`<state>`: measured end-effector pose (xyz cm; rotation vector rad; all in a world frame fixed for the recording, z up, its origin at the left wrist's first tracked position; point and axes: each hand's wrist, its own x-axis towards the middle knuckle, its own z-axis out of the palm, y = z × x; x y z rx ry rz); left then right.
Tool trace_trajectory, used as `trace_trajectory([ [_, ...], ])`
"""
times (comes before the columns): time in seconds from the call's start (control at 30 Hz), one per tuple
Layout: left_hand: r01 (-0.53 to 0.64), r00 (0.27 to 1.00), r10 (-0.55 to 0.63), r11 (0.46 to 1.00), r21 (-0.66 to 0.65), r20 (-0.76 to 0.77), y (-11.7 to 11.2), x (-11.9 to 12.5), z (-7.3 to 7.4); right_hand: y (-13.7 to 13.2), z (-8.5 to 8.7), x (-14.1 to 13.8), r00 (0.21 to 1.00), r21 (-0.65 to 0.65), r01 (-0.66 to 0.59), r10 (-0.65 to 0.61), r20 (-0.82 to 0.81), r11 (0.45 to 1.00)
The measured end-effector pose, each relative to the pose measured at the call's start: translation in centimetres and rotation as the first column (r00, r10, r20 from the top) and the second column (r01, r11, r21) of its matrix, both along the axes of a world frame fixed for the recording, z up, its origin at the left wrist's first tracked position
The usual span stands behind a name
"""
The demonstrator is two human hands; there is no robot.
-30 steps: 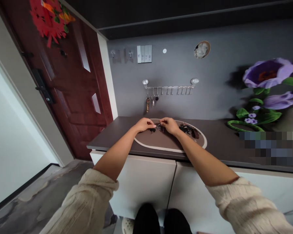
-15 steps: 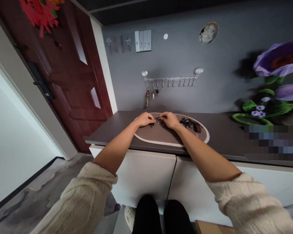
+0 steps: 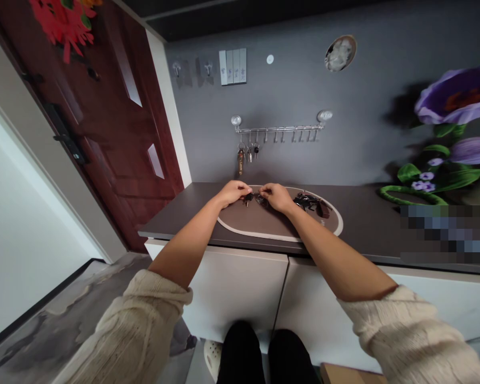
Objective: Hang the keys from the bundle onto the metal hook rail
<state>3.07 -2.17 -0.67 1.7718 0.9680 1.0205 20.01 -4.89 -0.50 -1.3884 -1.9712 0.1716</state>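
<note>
counter [image 3: 368, 224] carries an oval brown mat [image 3: 260, 224]; above it, the left hand [image 3: 234, 193] pinches small dark keys [image 3: 248, 199] in nearly closed fingers; the right hand's [image 3: 278, 197] bent fingers meet a shiny metal ring [image 3: 260, 199], grip unclear.

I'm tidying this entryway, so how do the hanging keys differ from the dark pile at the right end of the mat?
The hanging keys dangle from the rail; the dark pile lies on the mat. The hanging keys are in separate bunches, while the dark pile overlaps. The dark pile is beside the right hand; the hanging keys are behind and above it. Both have dark and shiny parts.
</note>
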Motion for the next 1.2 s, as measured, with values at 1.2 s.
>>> trace_trajectory([
  [1.2, 0.059, 0.873, 0.091, 0.956, -0.289, 0.479, -0.8, 1.8, 0.0, 0.3, 0.0, -0.7, 0.783, -0.091, -0.258, 0.153, -0.603, 0.962],
])
